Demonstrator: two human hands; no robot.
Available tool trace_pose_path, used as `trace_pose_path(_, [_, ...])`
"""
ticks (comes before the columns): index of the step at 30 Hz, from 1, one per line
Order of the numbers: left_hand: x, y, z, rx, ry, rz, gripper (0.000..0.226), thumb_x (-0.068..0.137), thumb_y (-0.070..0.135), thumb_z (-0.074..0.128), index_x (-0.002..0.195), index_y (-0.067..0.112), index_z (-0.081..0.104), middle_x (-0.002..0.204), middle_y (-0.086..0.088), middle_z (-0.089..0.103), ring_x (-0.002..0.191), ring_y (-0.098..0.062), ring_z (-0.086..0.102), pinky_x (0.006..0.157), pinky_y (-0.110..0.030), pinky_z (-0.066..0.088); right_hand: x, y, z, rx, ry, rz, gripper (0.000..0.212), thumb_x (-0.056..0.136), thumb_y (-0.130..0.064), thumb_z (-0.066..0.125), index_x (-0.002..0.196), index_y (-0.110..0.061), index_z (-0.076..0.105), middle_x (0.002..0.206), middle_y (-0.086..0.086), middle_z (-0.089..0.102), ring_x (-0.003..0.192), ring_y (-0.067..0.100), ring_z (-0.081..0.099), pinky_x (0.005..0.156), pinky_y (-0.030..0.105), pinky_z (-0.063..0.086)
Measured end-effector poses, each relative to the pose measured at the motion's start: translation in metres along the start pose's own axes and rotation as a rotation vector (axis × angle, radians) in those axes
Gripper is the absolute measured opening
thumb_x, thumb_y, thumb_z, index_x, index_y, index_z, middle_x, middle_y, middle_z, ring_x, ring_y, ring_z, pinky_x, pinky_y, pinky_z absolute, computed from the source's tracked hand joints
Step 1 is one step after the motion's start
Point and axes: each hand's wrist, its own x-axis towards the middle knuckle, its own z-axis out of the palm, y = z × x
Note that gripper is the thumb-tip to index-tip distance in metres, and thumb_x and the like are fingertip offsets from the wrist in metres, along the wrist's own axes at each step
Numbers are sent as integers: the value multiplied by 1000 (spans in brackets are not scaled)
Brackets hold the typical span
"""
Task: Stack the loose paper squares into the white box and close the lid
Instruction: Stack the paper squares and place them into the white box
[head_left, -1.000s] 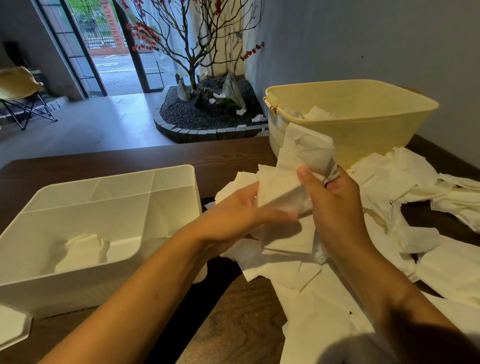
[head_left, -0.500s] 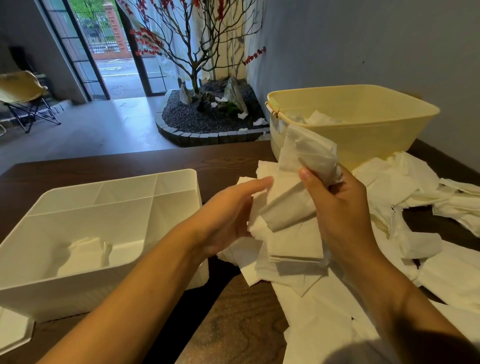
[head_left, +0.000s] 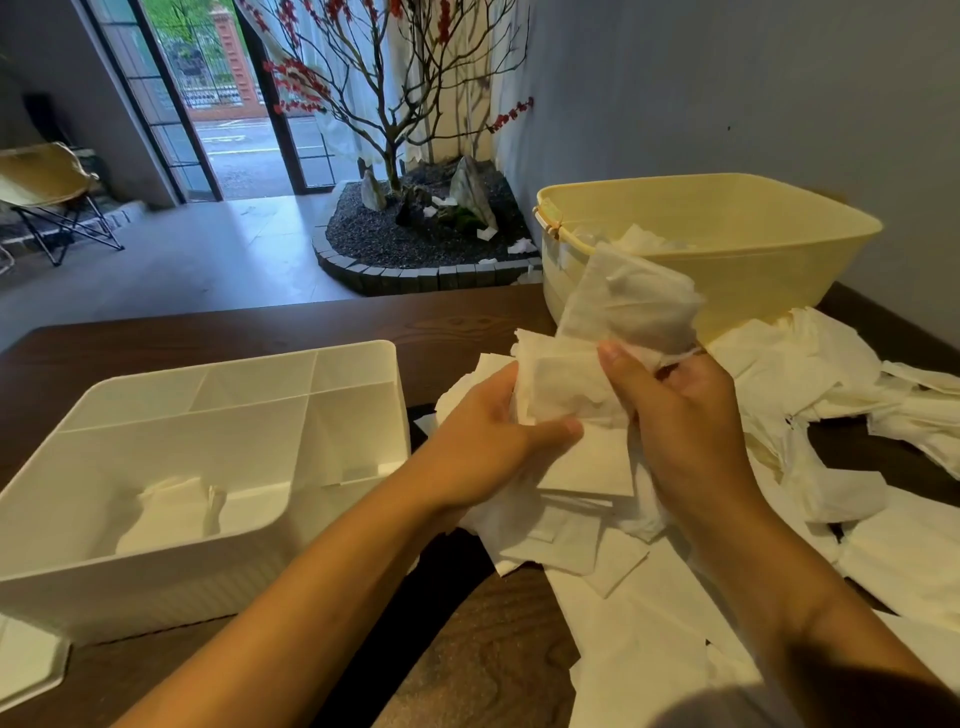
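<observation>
1. Partly hidden: the right hand (head_left: 685, 415) covers the lower right of the bundle of paper squares (head_left: 613, 332), so how many sheets it holds cannot be told. A white lid (head_left: 26, 665) is cut off at the frame's lower left corner.
2. Both hands hold the bundle between them. The left hand (head_left: 493, 441) pinches its lower edge with the thumb in front; the right hand grips it with fingers curled round.
3. Left of the left hand sits the open white box (head_left: 358, 415), with a few squares in its large compartment. Loose squares (head_left: 623, 582) lie beneath and to the right of both hands, and a yellow tub (head_left: 753, 270) stands beyond the right hand.
4. Half a second ago the left hand was open beside the bundle; now it has closed on it.
</observation>
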Motion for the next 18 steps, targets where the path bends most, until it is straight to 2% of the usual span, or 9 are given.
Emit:
trace_pose_path(4, [1, 3, -4, -14, 25, -12, 36, 92, 19, 71, 127, 22, 62, 114, 2, 74, 107, -17, 71, 99, -45, 55, 4, -1, -3, -95, -12, 27, 9, 89, -16, 72, 92, -24, 71, 86, -1, 75, 91, 27, 70, 82, 46, 59])
trace_pose_path(5, [1, 3, -2, -6, 9, -16, 36, 91, 19, 72, 125, 21, 63, 113, 2, 75, 106, -16, 71, 98, -43, 56, 4, -1, -3, -86, -6, 18, 14, 90, -12, 70, 93, -25, 72, 87, -2, 76, 94, 26, 70, 83, 44, 58])
trace_pose_path(7, [-1, 3, 3, -53, -35, -43, 34, 91, 14, 71, 124, 19, 63, 111, 1, 75, 104, -15, 71, 94, -35, 58, 4, 0, -2, -95, 20, 7, 27, 94, -5, 62, 101, -28, 73, 91, -10, 76, 96, 13, 70, 83, 32, 55])
trace_pose_path(8, [-1, 2, 5, -121, -49, -71, 33, 92, 10, 69, 124, 18, 63, 110, 0, 76, 104, -15, 72, 91, -31, 58, 4, 1, -1, -99, 35, 12, 29, 95, -5, 58, 105, -28, 72, 93, -13, 75, 97, 9, 68, 85, 30, 54])
trace_pose_path(10, [-2, 0, 8, -234, -55, -123, 34, 93, 3, 64, 124, 15, 62, 111, -4, 76, 106, -18, 71, 91, -29, 57, 1, 2, 2, -105, 44, 35, 23, 98, -12, 57, 107, -26, 73, 98, -10, 75, 100, 12, 67, 90, 37, 55])
trace_pose_path(11, [-1, -1, 9, -235, -43, -133, 34, 93, 2, 63, 124, 15, 63, 112, -5, 75, 107, -20, 71, 94, -31, 56, -1, 1, 2, -117, 37, 41, 21, 99, -15, 56, 106, -25, 73, 97, -9, 74, 99, 13, 66, 89, 38, 55])
trace_pose_path(13, [0, -2, 8, -202, -34, -141, 35, 91, 0, 64, 122, 16, 65, 112, -6, 75, 109, -22, 70, 98, -35, 55, -1, -2, 0, -135, 25, 31, 23, 98, -12, 54, 103, -24, 74, 90, -8, 73, 90, 10, 65, 80, 33, 54])
trace_pose_path(16, [-3, 4, 12, -263, -55, -150, 32, 90, -4, 62, 116, 14, 67, 108, -5, 76, 103, -19, 72, 87, -28, 58, 3, -7, -6, -100, -12, 54, 20, 93, -15, 57, 96, -23, 74, 83, 6, 71, 85, 22, 65, 78, 39, 52])
trace_pose_path(18, [-7, 8, 19, -347, -94, -165, 29, 92, -2, 59, 114, 15, 68, 106, -6, 77, 97, -16, 73, 84, -27, 60, 5, -7, -8, -115, -73, 142, 16, 92, -20, 61, 97, -25, 75, 82, 2, 73, 88, 24, 68, 80, 43, 55])
